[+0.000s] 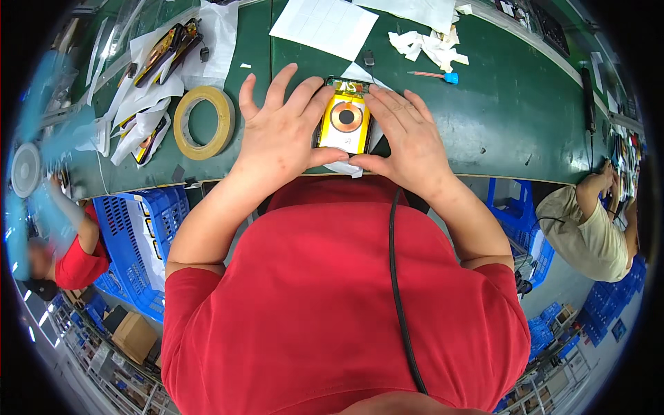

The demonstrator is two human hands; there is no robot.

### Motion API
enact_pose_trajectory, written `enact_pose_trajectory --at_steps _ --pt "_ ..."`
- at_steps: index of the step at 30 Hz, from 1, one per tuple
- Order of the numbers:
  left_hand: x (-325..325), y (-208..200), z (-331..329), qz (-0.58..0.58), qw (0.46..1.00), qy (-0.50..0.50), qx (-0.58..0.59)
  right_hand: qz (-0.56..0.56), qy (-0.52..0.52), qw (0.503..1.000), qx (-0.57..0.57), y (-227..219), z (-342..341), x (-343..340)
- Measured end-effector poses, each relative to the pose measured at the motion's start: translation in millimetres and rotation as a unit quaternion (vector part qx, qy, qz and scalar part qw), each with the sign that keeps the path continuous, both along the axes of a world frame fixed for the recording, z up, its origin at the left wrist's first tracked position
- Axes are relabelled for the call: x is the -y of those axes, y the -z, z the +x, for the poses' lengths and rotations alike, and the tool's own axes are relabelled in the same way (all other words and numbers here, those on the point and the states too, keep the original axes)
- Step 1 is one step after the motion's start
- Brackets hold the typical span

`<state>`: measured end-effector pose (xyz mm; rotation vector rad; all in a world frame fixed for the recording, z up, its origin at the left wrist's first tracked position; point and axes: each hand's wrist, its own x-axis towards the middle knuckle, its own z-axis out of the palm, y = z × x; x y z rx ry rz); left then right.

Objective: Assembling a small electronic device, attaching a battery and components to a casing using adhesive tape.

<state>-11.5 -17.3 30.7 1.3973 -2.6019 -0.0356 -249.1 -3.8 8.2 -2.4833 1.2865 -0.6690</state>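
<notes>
A flat rectangular battery pack, yellow and white with a round copper coil on top and a small circuit board at its far end, lies on the green table in front of me. My left hand grips its left side, index fingertip by the far corner and thumb along the near edge; the other fingers fan out. Opposite it, my right hand has its fingers over the far right corner and its thumb at the near edge. Both thumb tips almost meet. White paper shows partly under the pack.
A roll of tan tape lies left of my hands, with several similar packs on white paper beyond it. A blue-ended pointed tool, crumpled paper strips and a white sheet lie farther off. Blue crates flank me; co-workers sit either side.
</notes>
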Motion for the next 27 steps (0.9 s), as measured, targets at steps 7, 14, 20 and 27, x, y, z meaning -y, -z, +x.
enact_pose_trajectory --at_steps 7,14,20,27 --pt "2.1 -0.8 -2.3 -0.003 1.000 0.008 -0.006 0.014 0.011 1.000 0.009 -6.9 -2.9 3.6" --pt "2.5 8.2 -0.7 -0.005 1.000 0.018 -0.013 0.052 -0.038 0.993 -0.098 -31.6 -0.3 21.7" --pt "2.2 20.9 16.2 0.089 0.984 -0.018 -0.153 0.057 -0.037 0.998 -0.006 -18.4 -10.9 28.3" --pt "16.4 21.3 4.1 0.210 0.914 -0.041 -0.345 0.061 -0.024 0.997 -0.030 -10.3 10.9 15.4"
